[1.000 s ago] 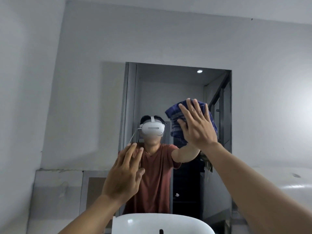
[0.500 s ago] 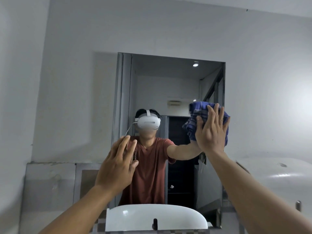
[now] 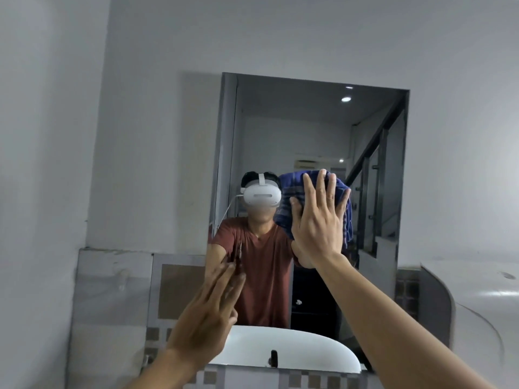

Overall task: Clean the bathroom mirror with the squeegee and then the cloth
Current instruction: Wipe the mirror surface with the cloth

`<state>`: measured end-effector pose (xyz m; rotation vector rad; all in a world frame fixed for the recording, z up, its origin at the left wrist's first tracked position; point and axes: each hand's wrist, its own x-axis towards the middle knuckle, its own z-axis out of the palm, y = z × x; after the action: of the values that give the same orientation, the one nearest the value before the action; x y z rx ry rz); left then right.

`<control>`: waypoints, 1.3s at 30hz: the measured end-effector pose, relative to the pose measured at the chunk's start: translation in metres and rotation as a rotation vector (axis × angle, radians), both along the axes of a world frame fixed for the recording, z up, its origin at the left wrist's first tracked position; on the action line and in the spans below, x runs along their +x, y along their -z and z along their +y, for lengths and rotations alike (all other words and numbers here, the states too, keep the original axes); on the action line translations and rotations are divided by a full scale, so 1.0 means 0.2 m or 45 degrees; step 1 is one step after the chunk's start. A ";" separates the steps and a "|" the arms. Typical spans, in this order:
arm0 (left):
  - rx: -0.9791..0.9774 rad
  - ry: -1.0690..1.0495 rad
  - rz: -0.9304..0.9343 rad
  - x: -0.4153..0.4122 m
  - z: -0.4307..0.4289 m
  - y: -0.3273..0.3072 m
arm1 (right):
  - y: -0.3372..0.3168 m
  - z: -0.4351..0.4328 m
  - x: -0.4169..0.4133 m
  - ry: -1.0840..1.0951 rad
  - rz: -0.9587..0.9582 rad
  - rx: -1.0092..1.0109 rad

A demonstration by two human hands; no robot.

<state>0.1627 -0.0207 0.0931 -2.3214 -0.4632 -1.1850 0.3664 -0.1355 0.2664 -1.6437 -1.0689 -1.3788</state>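
Observation:
The rectangular bathroom mirror [image 3: 309,130] hangs on the grey wall straight ahead. My right hand [image 3: 317,220] presses a blue striped cloth [image 3: 286,203] flat against the glass near its middle, fingers spread over the cloth. My left hand [image 3: 207,313] is raised with fingers together and extended at the mirror's lower left edge, blurred, holding nothing. No squeegee is in view.
A white sink rim [image 3: 295,349] with a dark fitting [image 3: 273,356] shows at the bottom of the mirror. Tiled wall [image 3: 112,290] lies at lower left. A white curved surface [image 3: 477,299] sits at the right. The reflection shows a person, a staircase railing and ceiling lights.
My right hand has slid the cloth left from the mirror's right edge to its middle. My left hand has dropped lower along the left edge. The view has shifted so the mirror sits further right.

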 end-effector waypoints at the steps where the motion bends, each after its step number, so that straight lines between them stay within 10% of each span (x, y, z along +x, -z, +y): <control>1: -0.001 -0.006 0.004 0.00 0.01 0.00 | -0.01 0.03 -0.04 -0.016 -0.032 -0.024; 21: -0.095 -0.030 -0.003 0.00 -0.03 0.01 | 0.02 0.15 -0.26 -0.142 -0.815 -0.778; 39: 0.006 -0.087 -0.033 0.08 -0.15 -0.10 | 0.14 -0.15 0.15 -0.058 -0.256 -0.264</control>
<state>0.1790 -0.0507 0.1127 -2.2698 -0.5438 -1.1833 0.3959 -0.1653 0.2386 -1.6385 -1.3983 -1.4674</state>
